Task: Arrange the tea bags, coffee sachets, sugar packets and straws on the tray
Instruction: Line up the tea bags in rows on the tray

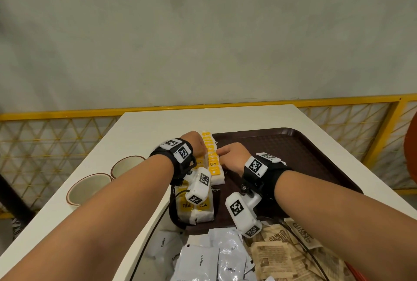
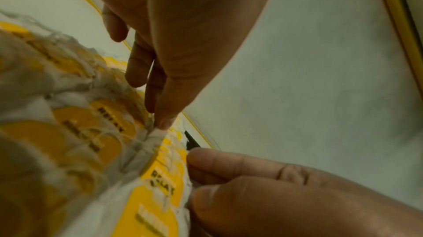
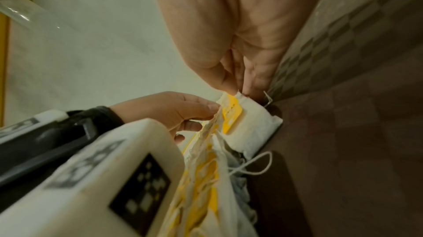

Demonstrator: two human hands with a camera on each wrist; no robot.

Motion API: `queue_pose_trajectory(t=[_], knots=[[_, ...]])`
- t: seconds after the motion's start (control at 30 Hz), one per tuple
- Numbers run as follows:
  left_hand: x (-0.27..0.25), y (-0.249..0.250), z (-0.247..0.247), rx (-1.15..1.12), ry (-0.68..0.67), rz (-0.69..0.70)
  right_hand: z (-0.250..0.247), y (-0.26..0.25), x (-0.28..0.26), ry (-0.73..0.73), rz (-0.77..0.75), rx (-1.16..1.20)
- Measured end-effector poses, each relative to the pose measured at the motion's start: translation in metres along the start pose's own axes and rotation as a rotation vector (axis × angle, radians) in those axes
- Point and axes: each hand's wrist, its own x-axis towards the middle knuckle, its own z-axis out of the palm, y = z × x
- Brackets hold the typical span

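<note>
White table point(image 1: 144, 127) fills the mid scene, yellow mesh fence point(image 1: 56, 136) behind it at the far side. On the table, right of centre, a dark brown tray point(image 1: 293, 145) w/ a textured, chequer-like surface. Two empty cups point(image 1: 90, 188) w/ brown rims sit on the table left of the tray, well apart from the hands.

Near edge: a heap of white coffee sachets point(image 1: 209, 258), each printed "Coffee" in black, and just right of them brown sugar packets point(image 1: 275, 256) w/ dark old-style print, text too small to read in full.

Tea bags point(image 1: 211, 156) run in a tight upright row along the tray's left edge, near to far: white paper bags w/ yellow tags and thin white strings. Tags read "RELAX" in the left wrist view. A second bunch at the near-left corner of the tray shows "TEA" on yellow labels.

Left hand point(image 1: 196, 143) is at the row's left side, fingers point(image 2: 160, 118) straight, tips touching the bag tops. Right hand point(image 1: 232, 156) is at the row's right side, thumb and fingers point(image 2: 217, 159) curled in, pinching the edge of a bag.
</note>
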Motion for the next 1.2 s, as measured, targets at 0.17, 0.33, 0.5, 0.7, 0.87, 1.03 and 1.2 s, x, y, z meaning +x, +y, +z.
queue_pose_trajectory(t=[0.17,0.33,0.5,0.7,0.87,1.03,1.2], knots=[[0.002,0.001,0.000,0.067,-0.029,-0.014,-0.001,0.001,-0.001,-0.007,-0.016,-0.002],[0.005,0.003,-0.001,0.114,-0.035,-0.024,-0.004,-0.004,-0.011,0.015,-0.015,0.025],[0.006,0.004,-0.002,0.164,-0.030,-0.032,-0.006,-0.004,-0.016,0.017,-0.012,0.005],[0.009,0.005,0.000,0.190,-0.026,-0.051,-0.008,-0.007,-0.021,-0.007,-0.004,-0.010],[0.015,0.003,0.001,0.172,-0.020,-0.045,-0.013,-0.010,-0.025,-0.062,0.010,0.025],[0.010,0.005,-0.006,0.240,-0.048,-0.012,-0.022,-0.016,-0.044,-0.083,0.077,0.167],[-0.026,0.006,-0.043,-0.004,0.035,0.072,-0.027,-0.026,-0.062,-0.115,0.132,0.304]])
